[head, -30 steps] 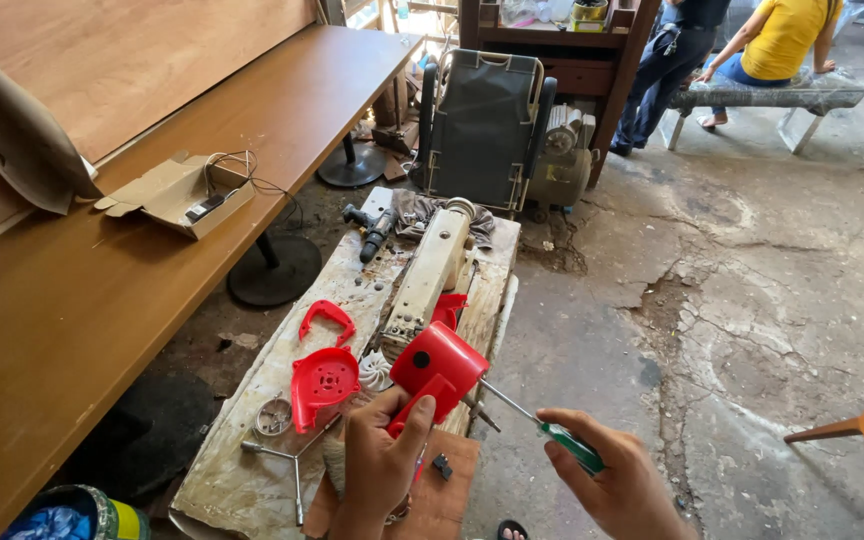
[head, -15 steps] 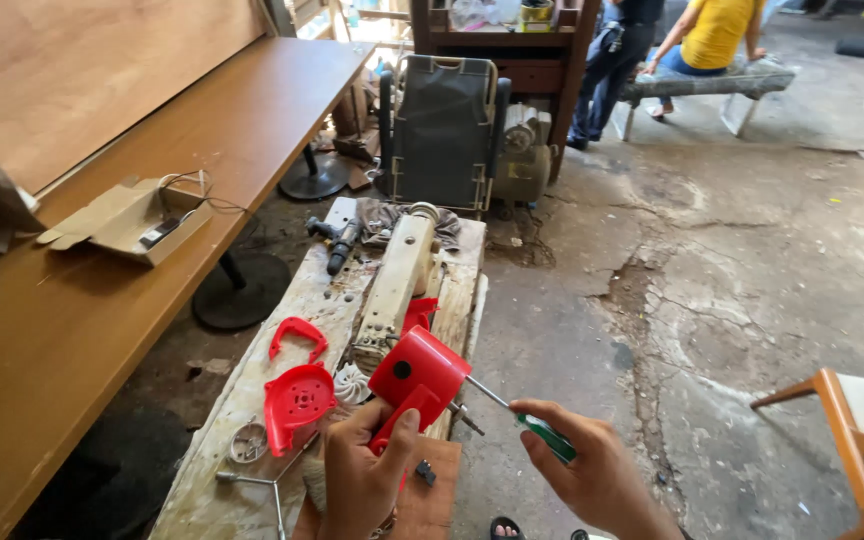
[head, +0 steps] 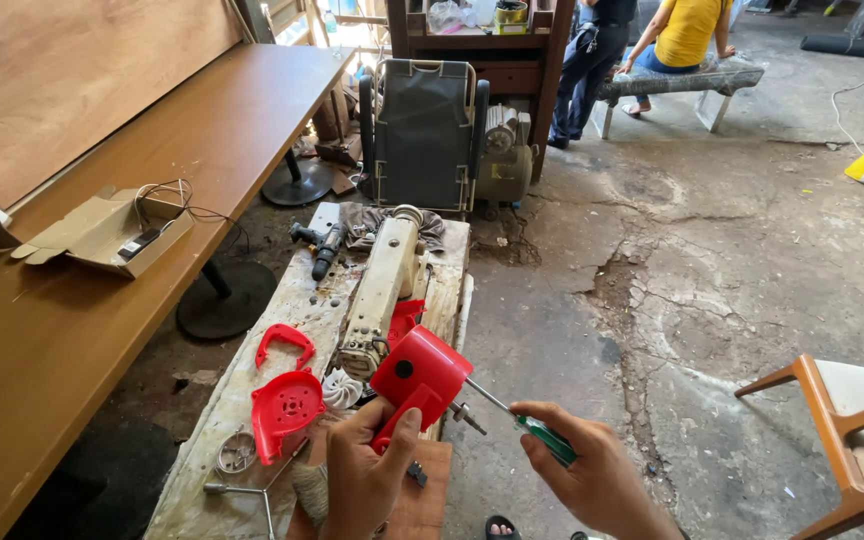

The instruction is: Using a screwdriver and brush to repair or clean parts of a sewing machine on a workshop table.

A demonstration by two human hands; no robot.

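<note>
Left hand (head: 367,478) closed around the narrow neck of a red plastic blower housing (head: 420,378), held above the near end of the table (head: 192,480). Right hand (head: 592,470) closed on a green-handled screwdriver (head: 537,436), its shaft meeting the housing's side. The housing looks light, rigid and smooth, probably best gripped at the neck; thin walls may crack.

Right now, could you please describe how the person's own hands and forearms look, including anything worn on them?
Both hands are bare: the left hand and right hand show no gloves, rings, watch or bracelets. The forearms visible at the bottom edge are uncovered, with no sleeves in view.
</note>
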